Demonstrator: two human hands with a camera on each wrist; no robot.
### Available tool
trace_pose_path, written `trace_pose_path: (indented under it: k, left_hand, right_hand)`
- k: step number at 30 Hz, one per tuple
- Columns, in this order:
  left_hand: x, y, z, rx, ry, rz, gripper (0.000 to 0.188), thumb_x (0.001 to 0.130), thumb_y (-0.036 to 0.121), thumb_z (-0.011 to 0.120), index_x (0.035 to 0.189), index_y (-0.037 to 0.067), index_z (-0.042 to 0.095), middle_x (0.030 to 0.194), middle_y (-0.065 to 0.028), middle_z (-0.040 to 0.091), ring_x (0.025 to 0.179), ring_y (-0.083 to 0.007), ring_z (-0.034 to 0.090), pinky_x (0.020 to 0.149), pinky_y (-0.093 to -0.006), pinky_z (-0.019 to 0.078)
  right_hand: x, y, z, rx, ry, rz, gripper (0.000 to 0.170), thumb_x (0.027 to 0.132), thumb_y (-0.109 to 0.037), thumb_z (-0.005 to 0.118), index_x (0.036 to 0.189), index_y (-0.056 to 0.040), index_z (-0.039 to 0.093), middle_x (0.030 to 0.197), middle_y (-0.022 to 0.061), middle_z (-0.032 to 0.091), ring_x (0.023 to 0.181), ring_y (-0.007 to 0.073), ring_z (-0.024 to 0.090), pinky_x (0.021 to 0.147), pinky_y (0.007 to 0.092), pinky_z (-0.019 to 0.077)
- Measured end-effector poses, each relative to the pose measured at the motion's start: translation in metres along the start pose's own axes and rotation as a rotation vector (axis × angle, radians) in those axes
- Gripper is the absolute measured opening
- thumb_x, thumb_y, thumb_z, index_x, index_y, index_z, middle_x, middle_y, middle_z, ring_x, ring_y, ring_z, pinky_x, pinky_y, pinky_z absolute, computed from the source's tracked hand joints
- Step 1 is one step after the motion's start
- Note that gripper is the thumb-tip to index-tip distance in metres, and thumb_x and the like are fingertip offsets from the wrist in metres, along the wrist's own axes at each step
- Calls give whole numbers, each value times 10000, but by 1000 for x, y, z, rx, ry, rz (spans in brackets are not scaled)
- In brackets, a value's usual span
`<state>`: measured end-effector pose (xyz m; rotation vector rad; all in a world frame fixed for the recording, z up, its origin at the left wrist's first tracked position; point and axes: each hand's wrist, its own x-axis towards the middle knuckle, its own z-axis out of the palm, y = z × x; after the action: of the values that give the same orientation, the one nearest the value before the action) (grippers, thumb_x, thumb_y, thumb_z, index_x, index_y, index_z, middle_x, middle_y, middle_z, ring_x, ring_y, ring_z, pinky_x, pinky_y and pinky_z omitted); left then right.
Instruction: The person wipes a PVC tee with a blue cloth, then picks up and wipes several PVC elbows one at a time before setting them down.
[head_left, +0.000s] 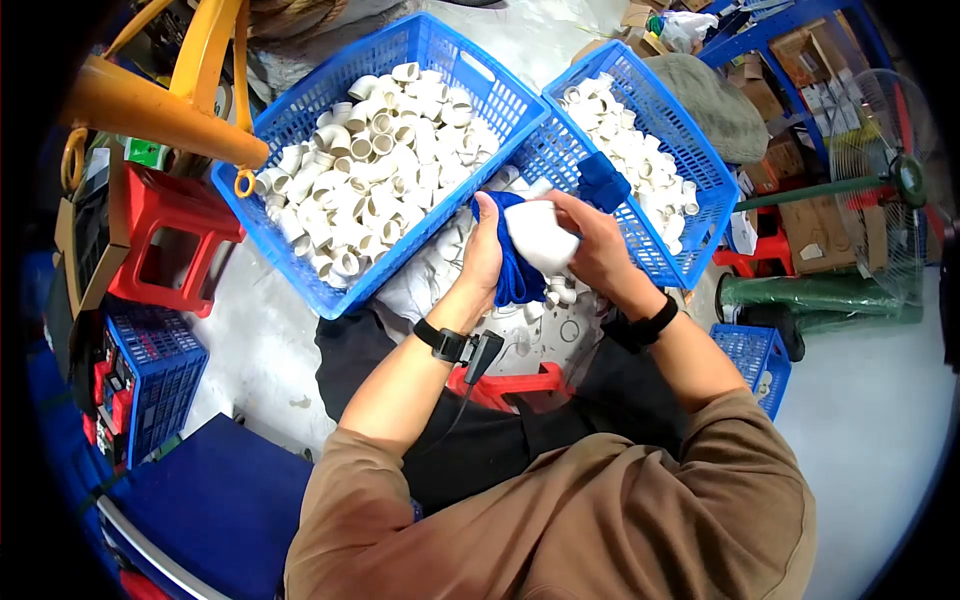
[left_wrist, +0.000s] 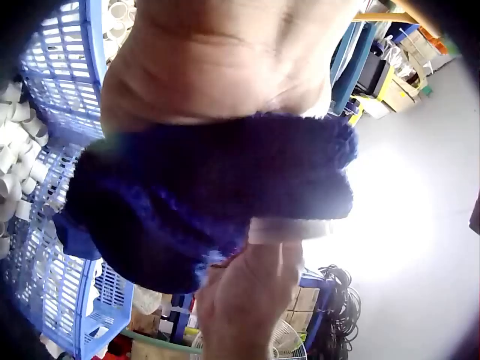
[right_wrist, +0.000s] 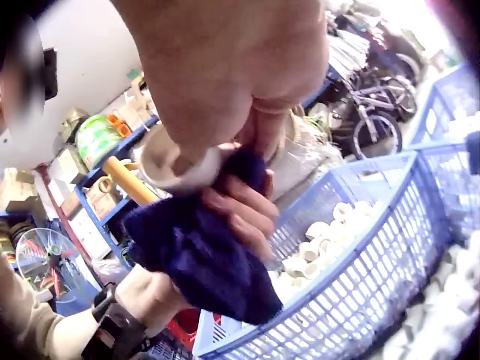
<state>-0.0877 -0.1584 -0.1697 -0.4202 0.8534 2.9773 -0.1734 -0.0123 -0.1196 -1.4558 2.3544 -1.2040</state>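
A white plastic pipe elbow (head_left: 541, 238) is between the two hands, in front of the body. My right hand (head_left: 600, 245) grips it from the right, fingers over its upper edge. My left hand (head_left: 482, 258) holds a dark blue cloth (head_left: 518, 278) against the elbow's left side, thumb pointing up. In the right wrist view, the open round end of the elbow (right_wrist: 174, 171) shows beside the bunched cloth (right_wrist: 206, 259), and left fingers (right_wrist: 244, 217) curl over the cloth. The cloth (left_wrist: 187, 187) hides most of the elbow in the left wrist view.
A large blue crate (head_left: 300, 285) full of white elbows stands front left; a second blue crate (head_left: 700, 150), also with fittings, is front right. A blue cloth piece (head_left: 603, 182) hangs on its edge. A yellow metal frame (head_left: 165, 110), red stool (head_left: 175, 235) and fan (head_left: 885, 180) stand around.
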Motion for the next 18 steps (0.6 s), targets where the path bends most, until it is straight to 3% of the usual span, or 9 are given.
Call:
trace_pose_path:
  k: [3,5,6,9,10,13,15,17,18]
  left_hand:
    - [-4,2,5,-118,-31,-39,946,909,804,214,1271,1,558,1168,-153,672,1048,-258,683,909,-372,559]
    - [-1,0,1,-230,-90,-55,941,920,797,194,1260,5,572,1177,-151,672,1063,-265,680,913,-377,559]
    - [-3,4,4,-219,-75,-60,934,931,787,176,1261,11,579,1164,-142,677,1038,-267,685,905,-378,561]
    - [-1,7,0,-309,-52,-24,979,895,834,187,1279,22,578,1148,-130,678,1030,-262,677,910,-396,557]
    - [1,7,-4,-316,-52,-23,1028,863,868,172,1276,18,577,1165,-136,669,1053,-264,666,914,-404,554]
    - [-5,11,-4,-396,-180,2,1049,853,878,159,1289,13,563,1185,-137,661,1059,-270,661,927,-412,546]
    - [-1,8,-4,-364,-119,-3,1086,837,892,147,1335,5,528,1233,-147,646,1092,-302,652,960,-436,529]
    - [0,7,-11,-371,-183,-30,1101,835,893,128,1381,8,489,1303,-161,610,1155,-336,624,996,-468,506]
    - [-1,8,-12,-410,-174,-51,999,910,812,149,1445,17,432,1402,-185,543,1261,-371,554,1059,-500,455]
  right_hand:
    - [-6,-3,7,8,54,-27,548,775,-70,794,1267,-15,558,1144,168,676,1020,297,678,835,348,541]
    - [-1,-14,4,-196,81,-67,555,792,-84,782,1286,-27,536,1240,182,626,1035,317,660,871,339,529]
    - [-1,-14,5,-214,25,20,655,798,-99,759,1378,-10,467,1354,219,540,1169,359,592,965,364,487]
    - [-4,-22,-3,-236,-76,-13,783,794,-131,734,1466,14,360,1399,249,486,1274,391,506,1067,398,414]
    - [-6,-24,-7,-149,-207,32,881,784,-149,711,1514,42,255,1470,267,410,1372,412,407,1147,416,330]
    - [-7,-37,-14,-15,-242,63,892,813,-193,729,1517,47,236,1508,267,374,1412,406,369,1164,417,315]
    - [-6,-39,-16,-58,-244,56,929,829,-280,771,1512,56,239,1517,265,371,1414,401,373,1154,417,334]
    - [-3,-40,-18,-147,-274,127,954,823,-375,793,1499,45,269,1487,263,409,1371,398,434,1118,418,384]
    - [0,-43,-19,-139,-256,137,941,784,-337,837,1482,11,312,1447,251,455,1326,397,484,1087,412,421]
